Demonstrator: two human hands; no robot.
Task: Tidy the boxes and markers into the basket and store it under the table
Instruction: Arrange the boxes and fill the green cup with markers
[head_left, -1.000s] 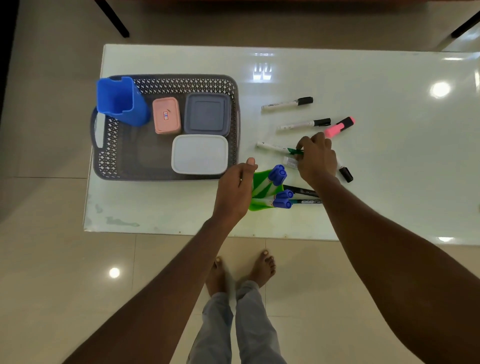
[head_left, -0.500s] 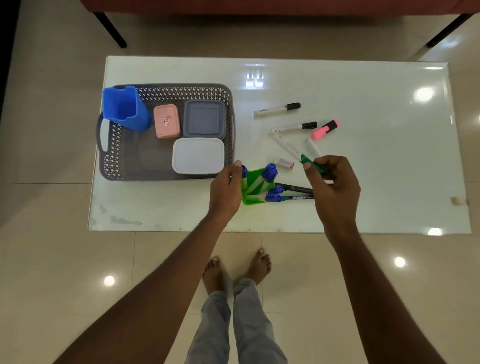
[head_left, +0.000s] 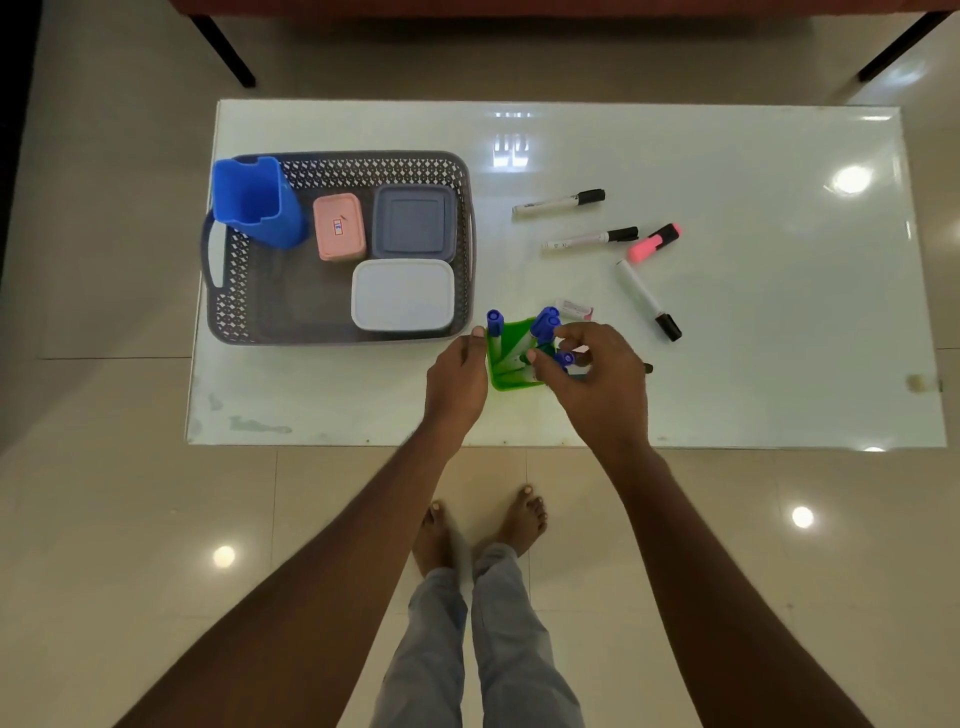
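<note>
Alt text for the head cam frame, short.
A person's left hand grips a green cup of blue-capped markers on a white table; the right hand pinches a green-capped marker at its mouth. Left of it, a grey basket holds a blue cup and three boxes; black-capped markers and a pink highlighter lie loose to the right.

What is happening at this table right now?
A person is gathering markers. The left hand holds a green holder on the table, while the right hand pinches a green-capped marker at its mouth. The basket already contains three boxes and a blue cup. Three black-capped markers and a pink highlighter lie loose.
</note>
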